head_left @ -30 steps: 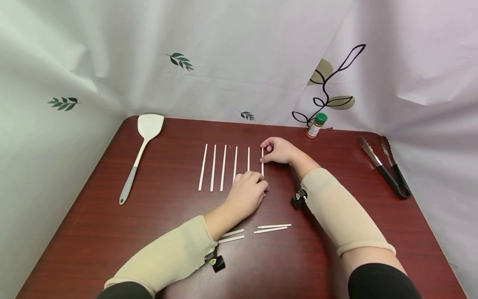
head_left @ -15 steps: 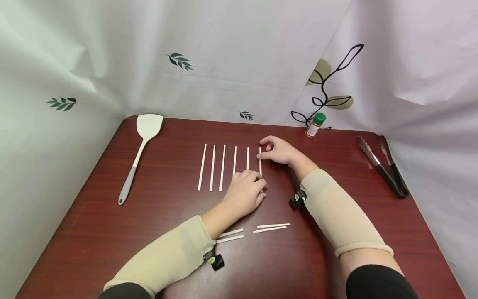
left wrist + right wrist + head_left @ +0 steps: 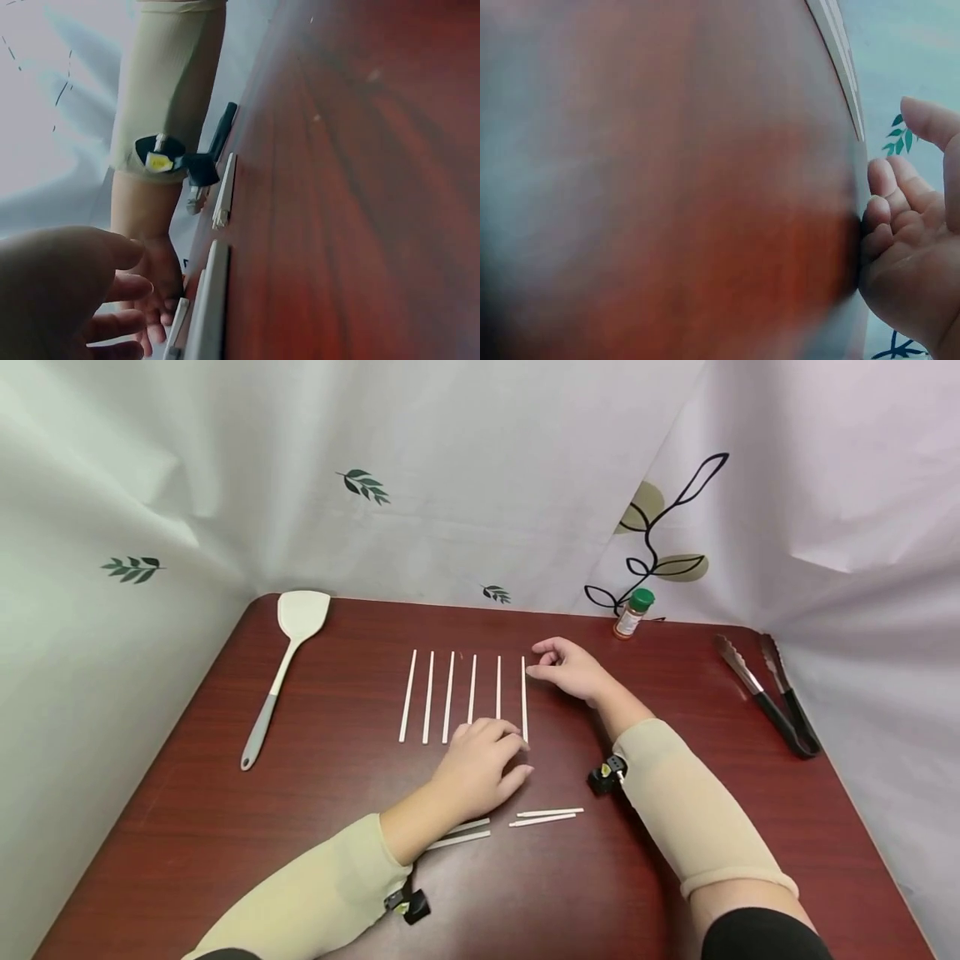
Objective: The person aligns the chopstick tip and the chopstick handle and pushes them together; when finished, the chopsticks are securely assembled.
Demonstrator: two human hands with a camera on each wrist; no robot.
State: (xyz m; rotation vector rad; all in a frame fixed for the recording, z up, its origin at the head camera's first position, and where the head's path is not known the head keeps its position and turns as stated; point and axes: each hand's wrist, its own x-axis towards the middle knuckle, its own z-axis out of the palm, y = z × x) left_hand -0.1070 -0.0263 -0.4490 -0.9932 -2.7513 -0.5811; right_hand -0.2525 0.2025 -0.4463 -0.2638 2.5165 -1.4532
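Note:
Several slim white chopsticks (image 3: pixel 448 697) lie side by side in a row, tips pointing away from me. My right hand (image 3: pixel 573 670) is just right of the upper end of the rightmost chopstick (image 3: pixel 524 693), thumb and fingers parted, holding nothing. Over the lower ends of the right-hand chopsticks hovers my left hand (image 3: pixel 480 768), its fingers loosely bent and empty; it hides some of those ends. Nearer to me, two short white pieces (image 3: pixel 547 817) lie crosswise, and two more white sticks (image 3: pixel 463 838) are partly covered by my left wrist.
A white spatula (image 3: pixel 288 647) with a grey handle lies at the left. A green-capped spice bottle (image 3: pixel 633 614) stands at the back right. Metal tongs (image 3: pixel 776 702) with black handles lie near the right edge of the dark red table (image 3: pixel 172 827).
Both hands have come away from the rightmost chopstick. My left hand has drawn back toward me and left, uncovering its lower end; my right hand has shifted slightly right.

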